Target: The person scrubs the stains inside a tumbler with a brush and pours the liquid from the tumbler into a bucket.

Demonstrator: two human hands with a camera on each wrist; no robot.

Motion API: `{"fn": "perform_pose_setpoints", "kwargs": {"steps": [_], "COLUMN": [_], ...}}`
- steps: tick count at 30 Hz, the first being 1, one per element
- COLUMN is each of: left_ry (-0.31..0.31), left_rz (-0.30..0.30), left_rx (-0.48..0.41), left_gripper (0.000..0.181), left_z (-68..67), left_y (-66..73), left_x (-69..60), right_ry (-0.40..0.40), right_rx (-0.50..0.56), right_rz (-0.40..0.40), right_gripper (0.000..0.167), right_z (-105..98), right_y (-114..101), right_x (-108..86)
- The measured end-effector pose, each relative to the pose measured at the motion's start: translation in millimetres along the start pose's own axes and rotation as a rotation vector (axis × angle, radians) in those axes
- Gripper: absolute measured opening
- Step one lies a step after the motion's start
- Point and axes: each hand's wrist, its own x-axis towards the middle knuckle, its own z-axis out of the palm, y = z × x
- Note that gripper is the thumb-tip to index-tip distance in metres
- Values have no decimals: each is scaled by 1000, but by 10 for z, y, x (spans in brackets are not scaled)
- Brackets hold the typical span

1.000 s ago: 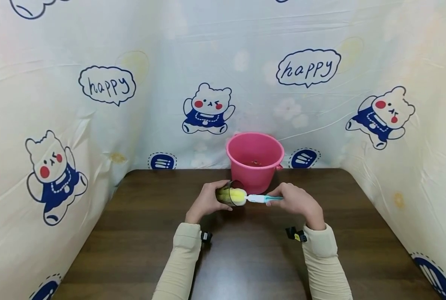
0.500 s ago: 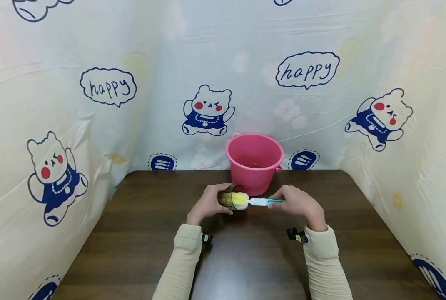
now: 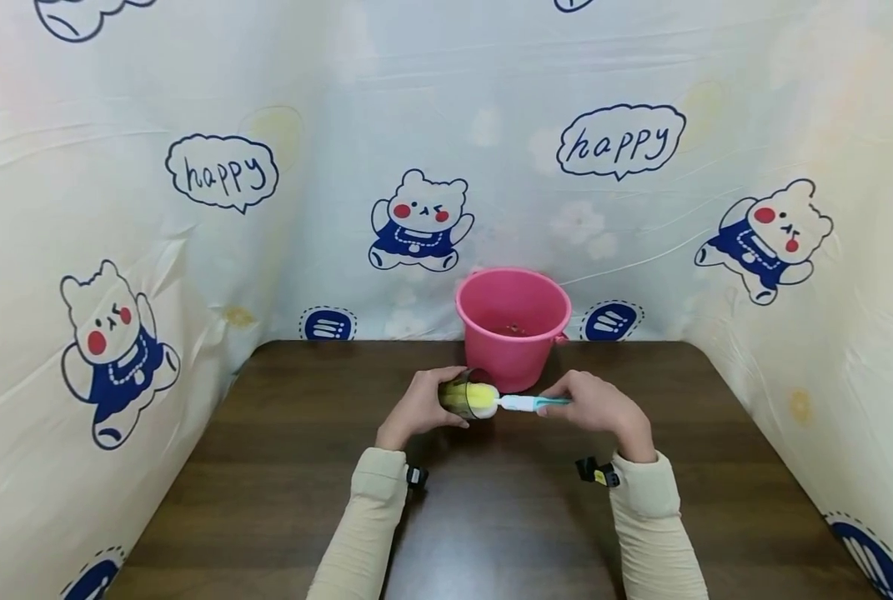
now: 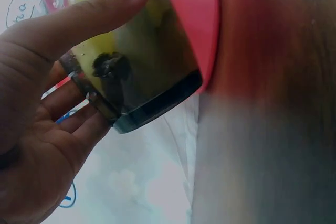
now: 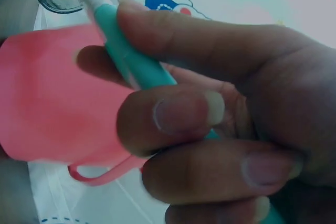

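Tipped on its side, a dark tinted glass is gripped by the left hand, its mouth facing right. The left wrist view shows the thumb across the wall of the glass and fingers on its far side. A brush with a yellow and white sponge head has that head inside the glass. The right hand holds the brush by its white and teal handle; in the right wrist view, fingers curl round the teal handle.
Just behind the glass and brush stands a pink bucket with small bits at its bottom. It is on a dark wooden table, near the back edge. A printed cloth hangs behind and at both sides.
Compared with a second ago, both hands, the glass and the brush sit slightly lower and further right in the head view. The view itself has shifted a little. Both grips are unchanged.
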Motion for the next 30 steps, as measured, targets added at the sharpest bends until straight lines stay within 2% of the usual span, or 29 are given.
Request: {"fn": "perform_pose_setpoints", "kwargs": {"steps": [4,7,12,14,19,21,26,28,30], "left_ry": [-10,-12,-17,-20,-23,-19,-11,-12,-16], "left_rz": [3,13,9,6,4,0,-14,-11,-7], "left_rx": [3,15,13,10,-11,-17,-13,-20,-31], "left_gripper": [85,85,84,85,85,85,84,84,85], "left_z": [37,35,15,13,10,5,3,10,20], "left_y": [22,18,15,25,35,27,-2,-2,1], "left_x": [35,38,19,17,14,6,-25,-22,-14], "right_ry": [66,63,4,15,72,60,-14,-7,20], "right_rx": [-47,-54,-30,-37,-55,-35,18,12,-4], "right_rz": [52,86,47,41,91,103,48,34,52], "right_gripper": [25,24,22,23,25,24,22,22,22], "right_z": [-35,-21,-29,-44,-21,1,23,14,7], "right_y": [32,12,-58,-54,-11,-13,-41,-39,-33], "right_x": [-30,-32,-54,-64,-45,-30,-30,-41,-49]}}
